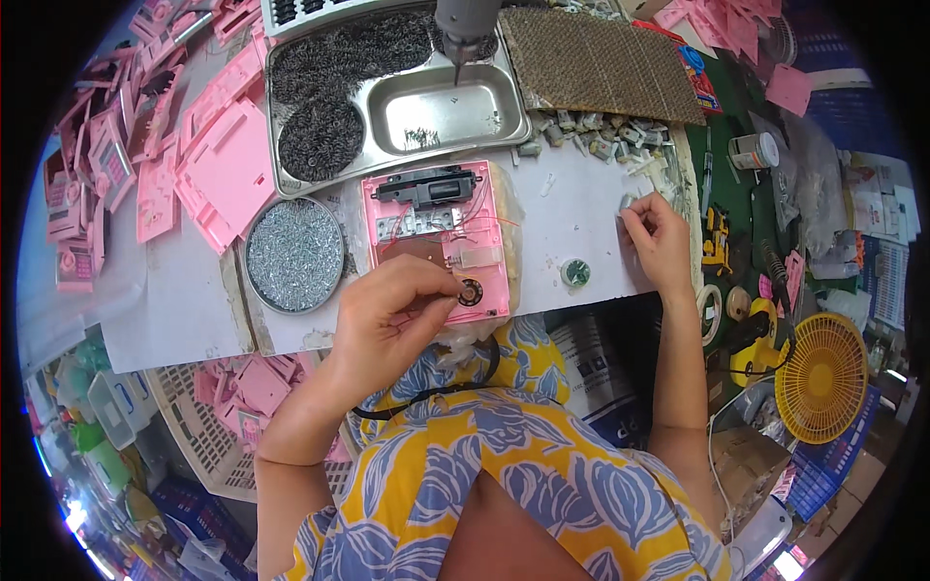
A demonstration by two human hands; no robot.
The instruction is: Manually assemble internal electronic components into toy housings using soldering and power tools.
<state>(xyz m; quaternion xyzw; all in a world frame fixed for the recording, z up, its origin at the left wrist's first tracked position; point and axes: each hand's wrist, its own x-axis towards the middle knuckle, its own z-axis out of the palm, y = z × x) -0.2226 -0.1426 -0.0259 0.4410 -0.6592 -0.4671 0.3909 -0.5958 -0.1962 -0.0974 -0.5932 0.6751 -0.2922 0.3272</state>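
Flat pink plastic panels (228, 174) lie at the left of the white-covered desk (547, 228). Next comes a round metal dish (338, 281) full of small silvery screws (294, 254). Beyond it, a compartmented steel tray (484, 111) holds dark wiry coils (322, 140). The left hand (387, 305) reaches over an open pink plastic casing (496, 283), which lies on the desk before the person; its fingers bend together beside a round black-rimmed part (471, 292), and whether they grip anything I cannot tell. Right of the casing stands a small round green-and-white piece (574, 272). The right hand (664, 242) curls its fingers against a small greyish part (629, 201); whether they grasp it I cannot tell.
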